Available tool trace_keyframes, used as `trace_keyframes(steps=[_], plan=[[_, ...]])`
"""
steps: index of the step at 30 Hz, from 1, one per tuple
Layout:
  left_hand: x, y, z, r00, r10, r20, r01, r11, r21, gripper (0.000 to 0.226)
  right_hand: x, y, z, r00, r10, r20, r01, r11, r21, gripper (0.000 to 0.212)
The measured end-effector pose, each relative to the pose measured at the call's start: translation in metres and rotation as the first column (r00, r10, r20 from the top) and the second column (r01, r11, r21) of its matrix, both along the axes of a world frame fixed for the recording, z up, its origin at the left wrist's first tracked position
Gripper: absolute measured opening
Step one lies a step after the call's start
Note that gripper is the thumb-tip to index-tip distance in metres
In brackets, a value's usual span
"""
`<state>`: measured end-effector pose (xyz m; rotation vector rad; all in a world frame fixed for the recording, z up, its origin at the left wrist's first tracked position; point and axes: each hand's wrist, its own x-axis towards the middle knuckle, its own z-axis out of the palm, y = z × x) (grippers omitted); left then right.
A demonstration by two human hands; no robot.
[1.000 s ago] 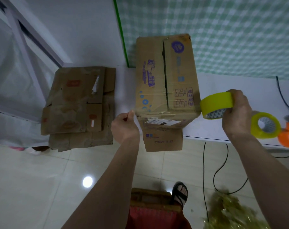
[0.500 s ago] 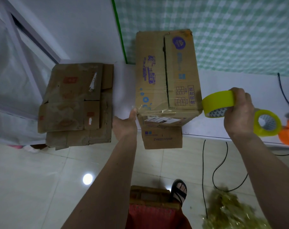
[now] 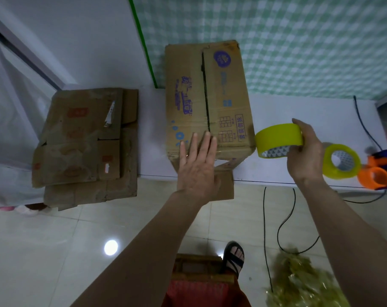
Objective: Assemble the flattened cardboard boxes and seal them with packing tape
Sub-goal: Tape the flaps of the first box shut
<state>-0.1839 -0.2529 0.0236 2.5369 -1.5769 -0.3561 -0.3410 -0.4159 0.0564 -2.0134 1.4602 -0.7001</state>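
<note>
Pressing flat on the assembled cardboard box point(image 3: 207, 100), holding a roll of yellow packing tape point(image 3: 277, 138).

Standing upright at the front edge of the white worktop point(image 3: 298, 111), with worn brown corrugated card, purple print and a dark open seam along the top; one lower flap hanging over the edge, half hidden. Lying with straight fingers, the left hand point(image 3: 197, 165), on the near top corner, covering part of the print. Gripping the smooth round roll by its rim, the right hand point(image 3: 304, 156), just beside the right side of the box. Lying at the left end, a stack of flattened boxes point(image 3: 84, 142), creased and torn, overhanging the front edge. Resting near the right end, a second yellow roll point(image 3: 342, 161) and an orange tape dispenser point(image 3: 376, 176), blurred, partly cut off.
</note>
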Motion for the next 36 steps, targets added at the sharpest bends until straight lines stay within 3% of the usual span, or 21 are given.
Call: trace_keyframes(steps=[3,8,11,15,17,21,24,29,33,36], plan=[[-0.004,-0.002,-0.002,0.999,0.003,0.038,-0.005,0.999,0.051,0.100,-0.005,-0.002,-0.002,0.995,0.041,-0.086,-0.045,0.998,-0.038,0.055],[0.002,-0.003,-0.004,0.997,0.014,0.071,-0.023,0.992,0.121,0.116,-0.021,-0.010,-0.009,0.967,-0.028,-0.254,0.013,0.998,-0.061,0.050],[0.001,-0.003,-0.005,0.996,0.015,0.085,-0.028,0.989,0.147,0.114,-0.022,-0.009,-0.013,0.973,-0.023,-0.229,0.014,0.999,-0.040,0.049],[-0.010,-0.012,0.007,0.992,0.088,0.094,-0.105,0.976,0.190,0.094,-0.018,-0.016,-0.016,0.975,-0.035,-0.218,0.033,0.999,-0.014,0.045],[-0.022,-0.022,0.011,0.989,0.096,0.113,-0.110,0.987,0.120,0.089,-0.018,-0.019,-0.019,0.975,-0.039,-0.217,0.040,0.999,0.001,0.044],[-0.041,-0.043,0.005,0.989,-0.149,0.023,0.151,0.983,-0.107,0.095,-0.020,-0.020,-0.024,0.984,-0.051,-0.173,0.054,0.998,0.014,0.044],[-0.045,-0.047,-0.003,0.973,-0.218,0.074,0.217,0.976,0.010,0.094,-0.026,-0.023,-0.022,0.983,-0.027,-0.181,0.030,0.999,0.012,0.046],[-0.047,-0.050,-0.004,0.975,-0.202,0.096,0.199,0.979,0.031,0.087,-0.034,-0.033,-0.025,0.988,0.028,-0.155,-0.029,1.000,-0.006,0.051],[-0.042,-0.072,0.003,0.957,-0.279,0.085,0.285,0.956,-0.069,0.073,-0.037,-0.046,-0.041,0.998,0.061,-0.004,-0.060,0.992,0.108,0.061],[-0.029,-0.089,0.000,0.937,-0.316,0.147,0.329,0.941,-0.073,0.086,-0.040,-0.052,-0.054,0.995,0.063,0.076,-0.075,0.983,0.166,0.062]])
